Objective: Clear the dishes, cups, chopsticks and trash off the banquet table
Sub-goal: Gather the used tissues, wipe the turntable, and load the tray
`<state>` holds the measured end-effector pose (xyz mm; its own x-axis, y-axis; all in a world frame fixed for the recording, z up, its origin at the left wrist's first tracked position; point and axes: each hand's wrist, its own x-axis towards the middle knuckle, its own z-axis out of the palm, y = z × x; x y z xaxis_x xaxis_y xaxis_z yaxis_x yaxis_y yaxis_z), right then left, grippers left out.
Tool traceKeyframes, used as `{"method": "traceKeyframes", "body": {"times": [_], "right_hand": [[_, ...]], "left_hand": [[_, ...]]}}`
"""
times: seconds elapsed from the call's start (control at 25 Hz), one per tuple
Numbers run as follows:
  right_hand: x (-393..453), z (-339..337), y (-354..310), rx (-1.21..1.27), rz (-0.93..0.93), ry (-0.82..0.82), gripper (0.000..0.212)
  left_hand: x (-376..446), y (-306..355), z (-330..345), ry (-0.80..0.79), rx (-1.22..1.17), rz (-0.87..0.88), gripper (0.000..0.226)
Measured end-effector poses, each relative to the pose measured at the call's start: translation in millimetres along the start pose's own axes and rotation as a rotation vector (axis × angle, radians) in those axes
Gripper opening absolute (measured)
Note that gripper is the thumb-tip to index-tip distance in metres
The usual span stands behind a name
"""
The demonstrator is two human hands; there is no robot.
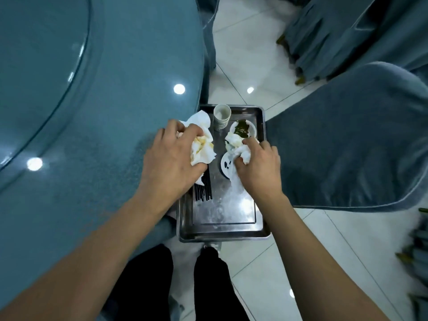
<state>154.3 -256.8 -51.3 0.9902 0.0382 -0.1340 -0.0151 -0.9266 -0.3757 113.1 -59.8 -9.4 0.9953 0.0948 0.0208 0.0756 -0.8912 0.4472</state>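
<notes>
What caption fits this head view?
Left hand and right hand gripping crumpled napkins over a steel tray.

The napkin (pixel 39 147) I grip is white, stained yellow. My tray (pixel 222 218) is silver, the chopsticks (pixel 205 192) black. The tablecloth (pixel 92 112) is teal.

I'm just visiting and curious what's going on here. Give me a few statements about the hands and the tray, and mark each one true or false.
1. The left hand grips a crumpled white napkin. True.
2. The paper cup lies tipped on its side. False: it stands upright at the far end of the metal tray.
3. The black chopsticks lie in the tray. True.
4. The right hand is empty. False: it holds crumpled white tissue.
5. The small bowl holds clear soup. False: dark green leftovers sit in it.
</notes>
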Motion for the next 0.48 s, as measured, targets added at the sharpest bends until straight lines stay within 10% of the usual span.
{"method": "traceKeyframes", "body": {"times": [0.48], "right_hand": [[-40,100,165,-0.006,0.134,-0.21,0.041]], "left_hand": [[-64,25,213,-0.327,-0.012,-0.09,0.057]]}}
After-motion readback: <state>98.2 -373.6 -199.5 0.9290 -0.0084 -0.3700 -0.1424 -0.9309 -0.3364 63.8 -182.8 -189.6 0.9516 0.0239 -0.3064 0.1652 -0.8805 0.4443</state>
